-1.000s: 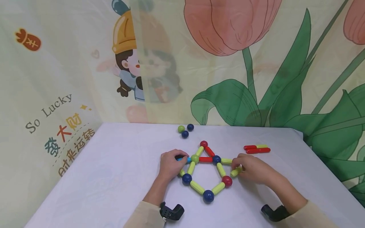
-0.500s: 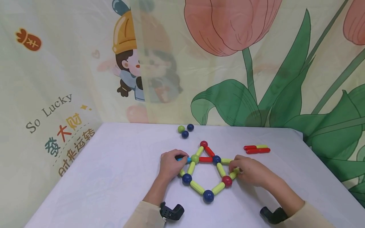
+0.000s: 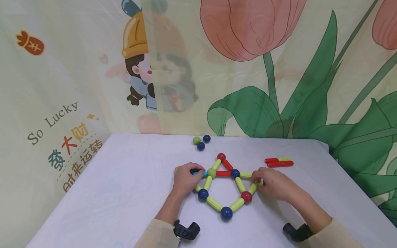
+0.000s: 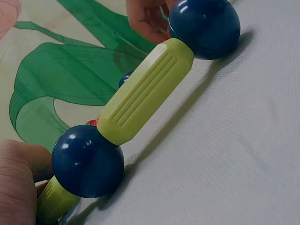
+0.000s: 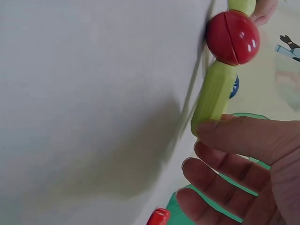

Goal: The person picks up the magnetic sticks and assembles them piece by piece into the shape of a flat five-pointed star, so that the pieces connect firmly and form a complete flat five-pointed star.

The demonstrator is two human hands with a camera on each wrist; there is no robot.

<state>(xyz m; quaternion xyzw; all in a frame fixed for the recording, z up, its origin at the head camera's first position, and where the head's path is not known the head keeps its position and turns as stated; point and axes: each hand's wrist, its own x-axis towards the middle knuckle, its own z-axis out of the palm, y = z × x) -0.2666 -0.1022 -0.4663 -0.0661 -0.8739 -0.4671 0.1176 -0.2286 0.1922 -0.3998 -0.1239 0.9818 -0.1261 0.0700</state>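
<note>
A flat frame of magnetic sticks and balls lies on the table between both hands. At its left, my left hand grips a light-blue magnetic stick that meets a green ball; the fingers hide most of that stick. My right hand pinches the upper end of a yellow-green magnetic stick between thumb and index finger. Its other end touches the red ball. Near the same fingertips ends another yellow-green stick, which runs from a dark blue ball.
Behind the frame sit a loose green ball and two dark blue balls. Loose red sticks and a red and yellow-green one lie at the back right. A printed cloth hangs behind the white table.
My right hand has brought the yellow-green stick left onto the red ball, and has then tilted the stick's upper end more upright. My left hand stays in place.
</note>
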